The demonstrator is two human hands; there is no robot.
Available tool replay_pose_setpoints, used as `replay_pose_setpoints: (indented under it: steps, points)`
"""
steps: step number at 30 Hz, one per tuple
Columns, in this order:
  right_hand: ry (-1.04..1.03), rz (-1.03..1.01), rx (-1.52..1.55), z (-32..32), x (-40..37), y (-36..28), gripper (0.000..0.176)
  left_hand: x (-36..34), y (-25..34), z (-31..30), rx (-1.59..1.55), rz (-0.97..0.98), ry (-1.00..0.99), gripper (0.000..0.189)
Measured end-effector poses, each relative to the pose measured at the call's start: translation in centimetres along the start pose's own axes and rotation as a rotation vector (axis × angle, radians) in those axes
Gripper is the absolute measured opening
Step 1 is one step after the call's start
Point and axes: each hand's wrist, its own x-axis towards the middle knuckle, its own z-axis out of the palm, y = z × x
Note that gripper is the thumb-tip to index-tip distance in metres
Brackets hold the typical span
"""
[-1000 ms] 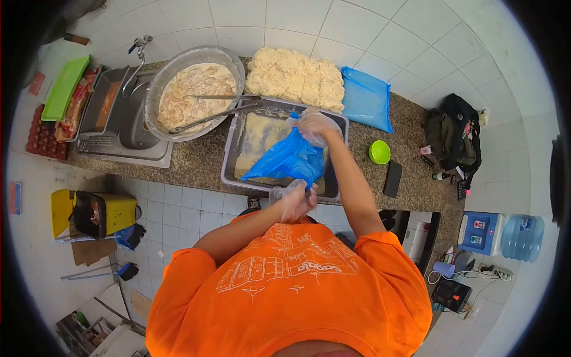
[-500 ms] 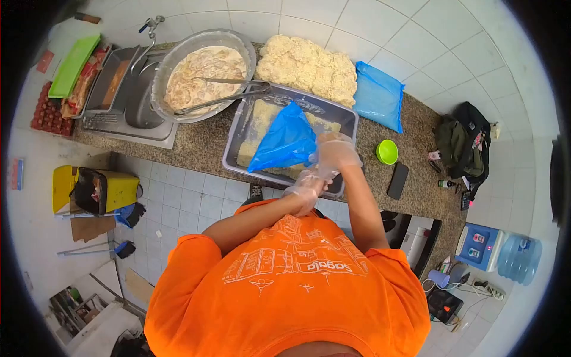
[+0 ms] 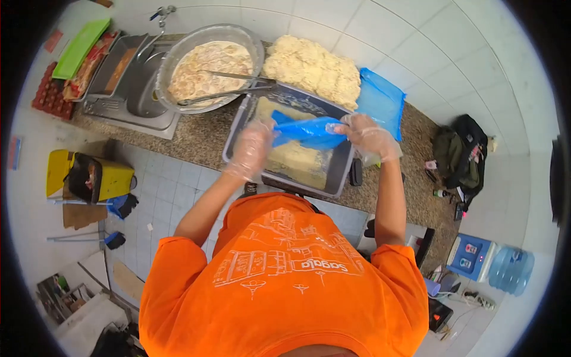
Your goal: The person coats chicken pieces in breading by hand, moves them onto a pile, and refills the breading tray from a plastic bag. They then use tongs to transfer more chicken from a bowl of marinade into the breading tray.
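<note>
A blue plastic bag is stretched sideways between my two hands, above a grey tub. Clear plastic gloves cover both hands. My left hand grips the bag's left end over the tub's left side. At the other end, my right hand has its fingers closed on the bag near the tub's right rim. Pale crumb-like coating lies in the tub below. Metal tongs rest across the tub's far left corner and the neighbouring basin.
A large round basin holds pieces in creamy batter. Behind the tub sit a heap of breaded pieces and a blue plastic packet. The sink is at left, a dark backpack at right. A dark phone lies beside the tub.
My hands have moved apart from near each other at the tub's right front. The blue bag, earlier spread out, is now pulled taut between them. The view has shifted slightly.
</note>
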Motion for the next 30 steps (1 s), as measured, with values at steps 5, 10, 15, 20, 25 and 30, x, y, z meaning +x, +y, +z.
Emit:
replay_pose_setpoints:
  steps: [5, 10, 15, 20, 25, 30]
  points:
    - [0.059, 0.196, 0.329, -6.0, -1.4, -1.4, 0.028, 4.5, 2.3, -5.6, -0.032, 0.171, 0.172, 0.016]
    - [0.31, 0.256, 0.654, -8.6, -4.0, -2.3, 0.033, 6.4, 2.8, -8.5, 0.004, 0.265, 0.072, 0.013]
    - [0.334, -0.021, -0.02, -4.5, -2.9, -5.0, 0.068, 6.8, 1.5, -8.0, -0.042, 0.276, -0.002, 0.012]
    - [0.481, -0.043, -0.03, 3.3, 3.4, -0.9, 0.057, 6.7, 1.1, -8.9, -0.104, 0.325, -0.078, 0.013]
    - [0.286, -0.153, -0.052, -0.9, 2.7, -1.7, 0.015, 6.6, 1.6, -11.9, -0.119, 0.279, 0.001, 0.013]
    - [0.362, -0.224, -0.26, -3.5, 1.3, -4.0, 0.009, 6.5, 0.2, -12.5, -0.137, 0.15, -0.005, 0.015]
